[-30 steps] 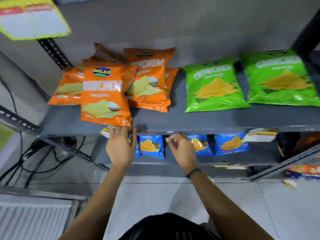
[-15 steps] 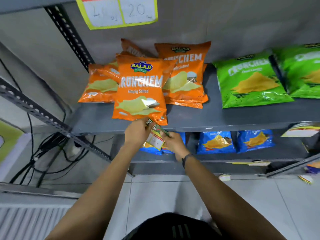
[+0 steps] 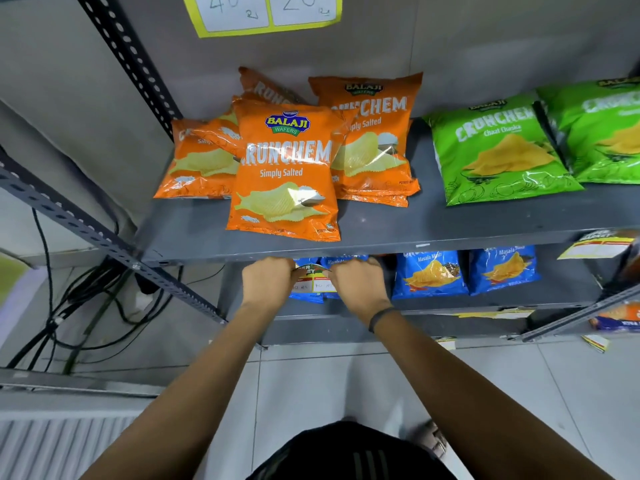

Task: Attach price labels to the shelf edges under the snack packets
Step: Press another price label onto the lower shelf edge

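Orange snack packets (image 3: 284,171) lie in a loose pile on the grey shelf (image 3: 398,245), the front one reaching almost to the edge. Directly below that packet, a small price label (image 3: 313,280) hangs against the shelf's front edge. My left hand (image 3: 266,284) grips the label's left side and my right hand (image 3: 356,285) grips its right side. The label's top is dark with print, its lower half white with handwritten prices. Both hands cover its outer ends.
Green packets (image 3: 502,150) lie to the right on the same shelf, blue packets (image 3: 429,273) on the shelf below. Another label (image 3: 595,245) hangs from the edge at far right. A yellow-bordered price sign (image 3: 263,12) hangs overhead. Slotted uprights (image 3: 128,60) and cables (image 3: 69,306) stand left.
Both hands came together on the label, rose to the shelf's front edge, and now hold it flat and level under the orange packet. The view has moved closer.
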### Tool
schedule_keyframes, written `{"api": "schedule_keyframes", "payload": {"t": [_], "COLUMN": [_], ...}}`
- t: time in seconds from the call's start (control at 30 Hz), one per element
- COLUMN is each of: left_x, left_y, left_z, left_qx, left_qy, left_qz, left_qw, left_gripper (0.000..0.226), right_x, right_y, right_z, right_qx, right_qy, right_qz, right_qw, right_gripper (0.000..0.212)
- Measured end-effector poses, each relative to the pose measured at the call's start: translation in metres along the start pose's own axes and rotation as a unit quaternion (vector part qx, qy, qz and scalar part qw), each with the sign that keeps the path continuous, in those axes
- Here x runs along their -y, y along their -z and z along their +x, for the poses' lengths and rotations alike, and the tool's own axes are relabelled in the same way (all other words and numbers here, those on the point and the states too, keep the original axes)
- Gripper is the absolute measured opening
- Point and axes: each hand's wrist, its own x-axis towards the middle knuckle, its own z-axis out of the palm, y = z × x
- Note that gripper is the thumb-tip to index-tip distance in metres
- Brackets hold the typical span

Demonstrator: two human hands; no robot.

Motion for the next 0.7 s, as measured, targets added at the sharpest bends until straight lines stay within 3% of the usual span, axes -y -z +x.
{"api": "schedule_keyframes", "payload": {"t": [0.1, 0.17, 0.23, 0.53, 0.7], "left_x": [-0.004, -0.006, -0.007, -0.002, 0.001], "left_y": [-0.002, -0.003, -0.002, -0.007, 0.001], "left_z": [0.008, 0.011, 0.014, 0.017, 0.021], "left_qx": [0.010, 0.025, 0.030, -0.001, -0.014], "left_qy": [-0.004, -0.006, -0.006, -0.013, -0.001], "left_qz": [0.069, 0.087, 0.088, 0.088, 0.101], "left_qw": [0.998, 0.996, 0.996, 0.996, 0.995], "left_gripper": [0.025, 0.019, 0.016, 0.013, 0.019], "right_x": [0.003, 0.004, 0.004, 0.000, -0.001], "right_y": [0.006, 0.011, 0.017, 0.024, 0.030], "right_z": [0.005, 0.005, 0.005, 0.008, 0.009], "right_qx": [-0.012, -0.007, 0.007, -0.018, -0.016], "right_qy": [-0.031, -0.024, 0.012, 0.006, -0.062], "right_qz": [-0.079, -0.105, -0.090, -0.064, -0.093], "right_qw": [0.996, 0.994, 0.996, 0.998, 0.994], "right_gripper": [0.031, 0.023, 0.010, 0.016, 0.027]}}
